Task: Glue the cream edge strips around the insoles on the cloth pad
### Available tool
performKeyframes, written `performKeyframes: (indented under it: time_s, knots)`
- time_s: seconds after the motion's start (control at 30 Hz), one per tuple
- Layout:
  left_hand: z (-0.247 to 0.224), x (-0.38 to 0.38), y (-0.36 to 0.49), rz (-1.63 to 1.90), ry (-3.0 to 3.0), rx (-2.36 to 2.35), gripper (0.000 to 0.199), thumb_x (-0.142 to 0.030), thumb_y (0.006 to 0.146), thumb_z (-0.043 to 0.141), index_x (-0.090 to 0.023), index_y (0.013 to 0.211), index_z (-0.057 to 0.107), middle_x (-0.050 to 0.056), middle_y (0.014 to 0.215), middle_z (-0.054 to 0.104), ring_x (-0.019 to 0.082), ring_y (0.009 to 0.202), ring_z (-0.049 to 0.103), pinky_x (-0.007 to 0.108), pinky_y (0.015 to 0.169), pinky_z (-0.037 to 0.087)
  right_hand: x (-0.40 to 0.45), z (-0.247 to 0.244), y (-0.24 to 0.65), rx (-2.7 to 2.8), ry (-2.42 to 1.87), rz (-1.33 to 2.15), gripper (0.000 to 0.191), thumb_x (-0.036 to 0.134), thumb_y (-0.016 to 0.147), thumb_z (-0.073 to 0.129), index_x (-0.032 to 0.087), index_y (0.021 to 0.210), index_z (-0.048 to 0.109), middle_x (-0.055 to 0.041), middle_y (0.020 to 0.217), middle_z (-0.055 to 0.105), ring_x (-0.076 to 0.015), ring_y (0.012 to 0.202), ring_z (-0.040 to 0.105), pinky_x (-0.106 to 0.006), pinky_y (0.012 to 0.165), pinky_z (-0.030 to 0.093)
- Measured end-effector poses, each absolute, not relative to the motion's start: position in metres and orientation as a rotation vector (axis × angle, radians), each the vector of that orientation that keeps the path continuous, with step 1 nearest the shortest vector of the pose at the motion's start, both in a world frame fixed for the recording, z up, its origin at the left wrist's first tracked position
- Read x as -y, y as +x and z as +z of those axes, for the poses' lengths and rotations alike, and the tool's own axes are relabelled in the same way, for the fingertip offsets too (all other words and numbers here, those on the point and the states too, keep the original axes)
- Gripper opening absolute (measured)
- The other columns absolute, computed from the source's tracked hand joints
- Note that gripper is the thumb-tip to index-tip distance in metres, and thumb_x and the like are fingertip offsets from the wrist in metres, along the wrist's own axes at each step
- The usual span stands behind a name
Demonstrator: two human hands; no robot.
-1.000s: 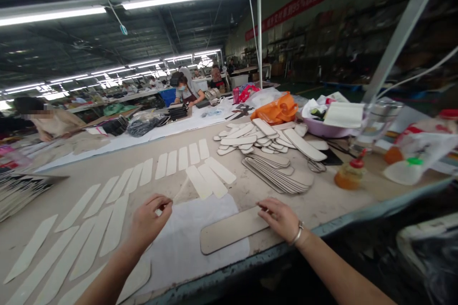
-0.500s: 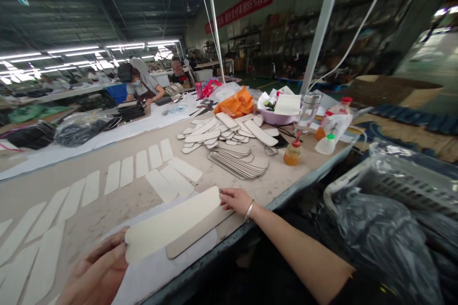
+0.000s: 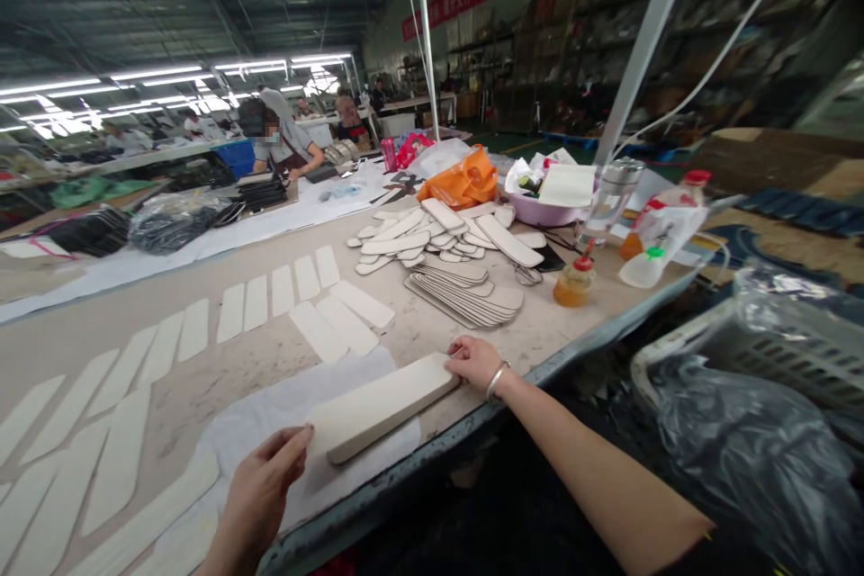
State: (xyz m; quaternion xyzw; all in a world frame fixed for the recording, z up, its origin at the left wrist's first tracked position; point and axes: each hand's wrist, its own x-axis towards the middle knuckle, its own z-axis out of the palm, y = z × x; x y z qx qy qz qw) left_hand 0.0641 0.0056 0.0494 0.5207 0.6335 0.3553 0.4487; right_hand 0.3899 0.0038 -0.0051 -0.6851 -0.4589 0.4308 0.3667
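Note:
A long cream strip [image 3: 384, 396] with rounded ends is stretched between my two hands, low over the near table edge. My left hand [image 3: 266, 477] pinches its left end between thumb and fingers. At the far right end, the fingertips of my right hand [image 3: 476, 364] are closed on the strip. Directly beneath is a grey-beige rounded panel [image 3: 361, 448], mostly covered, with its front edge showing. Whether strip and panel touch all along, I cannot tell. Both are over a white sheet [image 3: 263, 414] on the table.
Rows of pale strips [image 3: 195, 328] lie at left. Beyond my right hand are a fanned stack of panels [image 3: 465, 297], a loose pile [image 3: 432, 234], an amber glue bottle [image 3: 573, 283] and a clear squeeze bottle [image 3: 643, 268]. A plastic crate [image 3: 648, 369] stands right; a person [image 3: 287, 139] works opposite.
The cream strip has come down onto or close over the panel and lines up with it more closely. My left hand has moved right; the whole view has shifted slightly.

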Motion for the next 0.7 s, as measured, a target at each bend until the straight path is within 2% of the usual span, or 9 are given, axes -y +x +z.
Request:
performKeyframes:
  time_s: [0.1, 0.27, 0.37, 0.53, 0.7]
  knots:
    - [0.032, -0.007, 0.062, 0.657, 1.400, -1.618, 0.039, -0.055, 0.064, 0.061, -0.015, 0.065, 0.062, -0.003, 0.049, 0.049, 0.011, 0.047, 0.043, 0.021, 0.044, 0.033, -0.003, -0.009, 0.392, 1.248, -1.912, 0.961, 0.016, 0.014, 0.058, 0.062, 0.018, 0.073, 0.058, 0.0055, 0.053, 0.056, -0.0095, 0.052, 0.052, -0.021, 0.053, 0.039]
    - [0.018, -0.016, 0.059, 0.421, 1.768, -1.684, 0.040, -0.057, 0.070, 0.052, -0.019, 0.063, 0.062, -0.001, 0.058, 0.060, 0.016, 0.059, 0.055, 0.023, 0.054, 0.039, -0.006, -0.012, 0.391, 1.327, -2.069, 0.797, 0.013, 0.018, 0.059, 0.062, 0.019, 0.072, 0.060, 0.0036, 0.057, 0.059, -0.0111, 0.058, 0.054, -0.022, 0.058, 0.039]
    - [0.014, -0.021, 0.058, 0.289, 1.929, -1.693, 0.038, -0.054, 0.073, 0.048, -0.020, 0.063, 0.062, -0.001, 0.057, 0.061, 0.017, 0.058, 0.057, 0.024, 0.055, 0.039, -0.008, -0.014, 0.391, 1.362, -2.121, 0.755, 0.011, 0.020, 0.060, 0.062, 0.019, 0.071, 0.062, 0.0023, 0.060, 0.061, -0.0116, 0.060, 0.055, -0.022, 0.058, 0.039]
    - [0.013, -0.026, 0.059, 0.140, 2.029, -1.680, 0.034, -0.047, 0.077, 0.044, -0.020, 0.067, 0.061, 0.000, 0.067, 0.065, 0.018, 0.068, 0.059, 0.025, 0.061, 0.038, -0.010, -0.016, 0.392, 1.427, -2.159, 0.722, 0.013, 0.025, 0.060, 0.064, 0.019, 0.071, 0.063, 0.0012, 0.062, 0.063, -0.0121, 0.061, 0.056, -0.022, 0.058, 0.039]
    - [0.017, -0.026, 0.064, 0.095, 2.051, -1.702, 0.030, -0.042, 0.076, 0.044, -0.018, 0.065, 0.059, 0.002, 0.064, 0.063, 0.017, 0.064, 0.056, 0.026, 0.059, 0.035, -0.009, -0.015, 0.393, 1.486, -2.188, 0.697, 0.012, 0.028, 0.061, 0.063, 0.019, 0.070, 0.063, 0.0015, 0.062, 0.063, -0.0130, 0.063, 0.057, -0.023, 0.060, 0.038]
